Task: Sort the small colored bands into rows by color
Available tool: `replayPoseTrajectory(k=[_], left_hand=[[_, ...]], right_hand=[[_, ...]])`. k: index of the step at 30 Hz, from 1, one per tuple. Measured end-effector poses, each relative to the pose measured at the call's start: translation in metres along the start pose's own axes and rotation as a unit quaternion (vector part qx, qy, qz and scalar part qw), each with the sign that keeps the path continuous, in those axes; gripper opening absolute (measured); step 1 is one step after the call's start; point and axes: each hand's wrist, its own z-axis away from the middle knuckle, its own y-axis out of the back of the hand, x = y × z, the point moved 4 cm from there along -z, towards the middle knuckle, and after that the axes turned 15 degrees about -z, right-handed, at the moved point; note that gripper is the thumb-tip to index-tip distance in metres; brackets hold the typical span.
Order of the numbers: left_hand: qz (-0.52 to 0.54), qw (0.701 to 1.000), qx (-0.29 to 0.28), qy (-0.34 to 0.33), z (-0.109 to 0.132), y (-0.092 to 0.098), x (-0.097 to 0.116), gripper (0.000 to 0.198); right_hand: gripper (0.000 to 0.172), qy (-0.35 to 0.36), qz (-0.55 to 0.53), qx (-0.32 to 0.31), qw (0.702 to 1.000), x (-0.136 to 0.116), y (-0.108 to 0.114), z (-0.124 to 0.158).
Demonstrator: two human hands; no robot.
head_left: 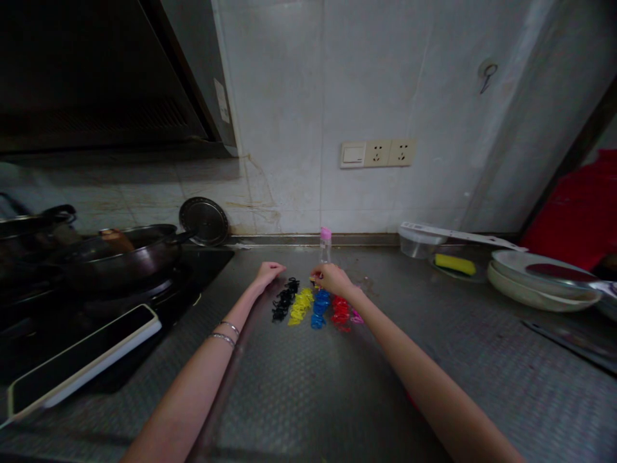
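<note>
Wrist and forearm of the right arm hide part of the pink pile [357, 316], and the right hand [332, 280] covers the foot of the clear bottle [326, 247]. Its fingertips draw together at a tiny pale-and-dark bit, too small to identify; whether they grip it, I cannot tell. The left hand [270, 273] sits just left of the far end of the black pile [285, 299], fingers close together and bent; I cannot tell whether anything is in them. Blur makes single pieces in the piles hard to pick out.

The piles lie side by side on the middle of the counter [289, 392], each stretched from near to far. The black pile and the yellow pile [301, 306] slant, far ends to the right; the blue pile [320, 308] runs nearly straight; the red pile [340, 314] leans slightly, far end to the left. The bottle stands upright beyond them, pink cap on top.

Thin, loop-like pieces make up the piles, glossy in the blue and red. The counter is grey metal with a bumpy pattern. Silvery bracelets [223, 337] ring the left wrist.
</note>
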Motion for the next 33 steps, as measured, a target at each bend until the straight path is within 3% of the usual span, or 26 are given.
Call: replayPoseTrajectory(k=[12, 17, 22, 26, 33], left_hand=[[-0.012, 1.000, 0.001, -0.003, 0.000, 0.000, -0.001, 0.034], [-0.019, 1.000, 0.001, -0.003, -0.001, -0.001, -0.003, 0.031], [-0.043, 0.999, 0.022, -0.005, -0.002, -0.001, -0.001, 0.029], [-0.083, 0.992, 0.019, -0.094, 0.002, -0.007, 0.023, 0.023], [-0.165, 0.943, -0.134, -0.257, 0.031, -0.041, 0.083, 0.028]], right_hand=[[0.033, 0.040, -0.093, -0.030, 0.994, -0.002, -0.018, 0.002], [0.026, 0.024, -0.097, -0.005, 0.995, 0.010, 0.002, 0.009], [0.027, -0.016, -0.091, 0.033, 0.995, 0.038, 0.027, 0.026], [0.027, -0.053, -0.088, 0.064, 0.993, 0.064, 0.037, 0.037], [0.027, -0.092, -0.072, 0.082, 0.990, 0.087, 0.041, 0.050]])
